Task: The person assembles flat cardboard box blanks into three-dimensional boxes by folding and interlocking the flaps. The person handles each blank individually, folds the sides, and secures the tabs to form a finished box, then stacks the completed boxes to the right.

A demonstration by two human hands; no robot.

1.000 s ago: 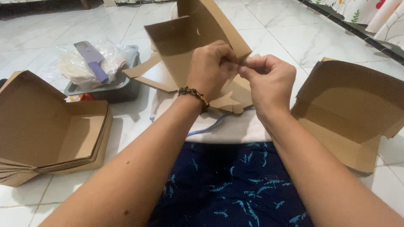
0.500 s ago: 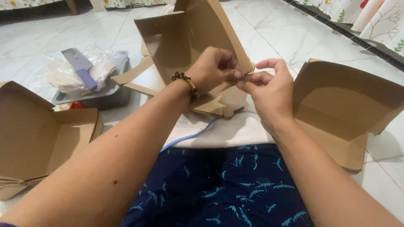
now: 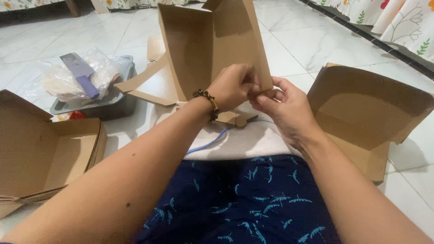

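Two stacks of folded boxes (image 3: 40, 149) flank you; your left hand (image 3: 233, 86) and right hand (image 3: 282, 108) pinch one half-folded cardboard box (image 3: 212, 45) at its corner flap.

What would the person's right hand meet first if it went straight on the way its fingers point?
The right hand points up-left; its fingertips already touch the folded cardboard box beside the left hand.
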